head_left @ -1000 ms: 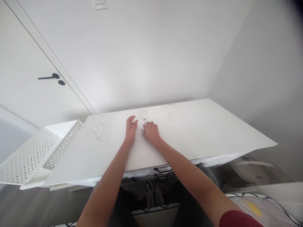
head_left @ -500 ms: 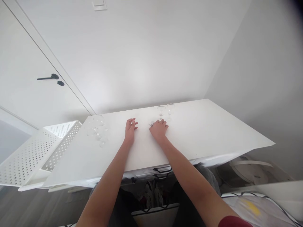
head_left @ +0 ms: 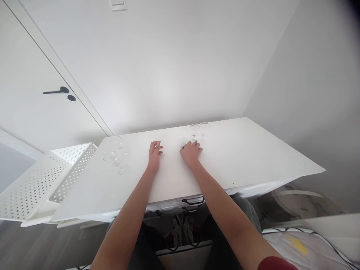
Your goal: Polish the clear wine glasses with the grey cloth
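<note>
My right hand (head_left: 191, 152) rests on the white table (head_left: 253, 157), its fingers closed low on the foot of a clear stemmed glass (head_left: 194, 129). A second clear stemmed glass (head_left: 204, 127) stands just to the right of it, near the table's back edge. My left hand (head_left: 155, 152) lies on the table a little to the left with its fingers loosely apart, holding nothing. A group of clear glasses (head_left: 114, 154) stands at the table's left end, well away from both hands.
A white perforated rack (head_left: 42, 180) adjoins the table's left end. Behind it is a white door with a black handle (head_left: 60, 90). Walls close in at the back and right. Dark items (head_left: 182, 228) sit under the table's front edge.
My right hand has slid the stemmed glass to the right, from beside my left hand to next to the second glass. My left hand has barely moved.
</note>
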Demonstrator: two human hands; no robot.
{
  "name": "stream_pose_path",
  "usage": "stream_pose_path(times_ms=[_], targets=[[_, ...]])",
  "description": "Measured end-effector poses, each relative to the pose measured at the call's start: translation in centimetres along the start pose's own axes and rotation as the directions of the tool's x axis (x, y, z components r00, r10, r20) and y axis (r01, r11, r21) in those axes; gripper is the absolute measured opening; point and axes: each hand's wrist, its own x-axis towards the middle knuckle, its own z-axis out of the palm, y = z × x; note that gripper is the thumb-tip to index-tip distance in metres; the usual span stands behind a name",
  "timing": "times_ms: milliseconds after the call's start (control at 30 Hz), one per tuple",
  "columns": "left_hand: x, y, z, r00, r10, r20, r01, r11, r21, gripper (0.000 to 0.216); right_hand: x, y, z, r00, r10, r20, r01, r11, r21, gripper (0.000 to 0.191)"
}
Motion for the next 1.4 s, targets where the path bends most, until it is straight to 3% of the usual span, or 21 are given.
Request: stream_pose_path(times_ms=[233, 333, 500, 633, 700, 767, 833, 900, 967, 1000, 1133, 1300, 1400], targets=[[0.7, -0.7, -0.3, 0.998, -0.032, -0.063, 0.028, 0.998, -0.061, 0.035, -0.7, -0.1, -0.4, 0.997, 0.007, -0.076, -0.006, 1.000, 0.004, 0.033], [0.8, -0.6, -0.5, 0.994, -0.035, -0.107, 0.027, 0.997, -0.076, 0.034, -1.1, -0.4, -0.3, 0.997, -0.064, -0.052, 0.063, 0.998, -0.008, 0.028], [-0.3, 0.9, -0.5, 0.976, 0.150, -0.157, -0.142, 0.988, 0.058, 0.029, -1.2, -1.2, 0.2, 0.943, -0.308, 0.123, 0.313, 0.950, -0.021, 0.024], [-2.4, 2.7, -0.2, 0.919, 0.320, -0.229, -0.267, 0.935, 0.234, 0.032, -0.7, -1.3, 0.4, 0.937, -0.323, 0.136, 0.329, 0.944, -0.028, 0.022], [-3.8, 3.7, -0.2, 0.875, 0.360, -0.324, -0.275, 0.920, 0.280, 0.032, -0.6, -1.3, 0.4, 0.937, -0.319, 0.138, 0.326, 0.945, -0.027, 0.021], [-5.3, 4.8, -0.8, 0.801, 0.390, -0.455, -0.253, 0.908, 0.333, 0.032, -0.4, -1.2, 0.5, 0.938, -0.320, 0.134, 0.326, 0.945, -0.030, 0.020], [-6.5, 5.8, -2.2, 0.666, 0.476, -0.575, -0.242, 0.866, 0.437, 0.029, -0.3, -1.2, 0.6, 0.938, -0.321, 0.131, 0.327, 0.944, -0.034, 0.019], [-7.2, 6.5, -4.2, 0.520, 0.596, -0.613, -0.221, 0.786, 0.577, 0.028, -0.3, -1.2, 0.7, 0.938, -0.319, 0.137, 0.327, 0.944, -0.037, 0.018], [-7.5, 6.8, -6.4, 0.445, 0.619, -0.648, -0.162, 0.767, 0.621, 0.033, -0.2, -1.2, 0.7, 0.936, -0.321, 0.146, 0.329, 0.944, -0.036, 0.018], [-7.4, 6.7, -7.4, 0.440, 0.600, -0.668, -0.127, 0.778, 0.616, 0.036, -0.2, -1.2, 0.8, 0.935, -0.322, 0.148, 0.330, 0.943, -0.035, 0.018], [-7.1, 5.6, -10.1, 0.531, 0.443, -0.722, 0.016, 0.847, 0.532, 0.049, -0.1, -1.1, 0.9, 0.937, -0.322, 0.135, 0.329, 0.944, -0.033, 0.016], [-6.4, 4.5, -10.7, 0.629, 0.236, -0.741, 0.165, 0.891, 0.423, 0.086, -0.1, -1.1, 0.9, 0.939, -0.322, 0.124, 0.327, 0.945, -0.027, 0.016], [-5.5, 4.2, -11.2, 0.671, 0.176, -0.721, 0.195, 0.895, 0.401, 0.094, -0.1, -1.2, 0.8, 0.939, -0.318, 0.132, 0.323, 0.946, -0.017, 0.016]])
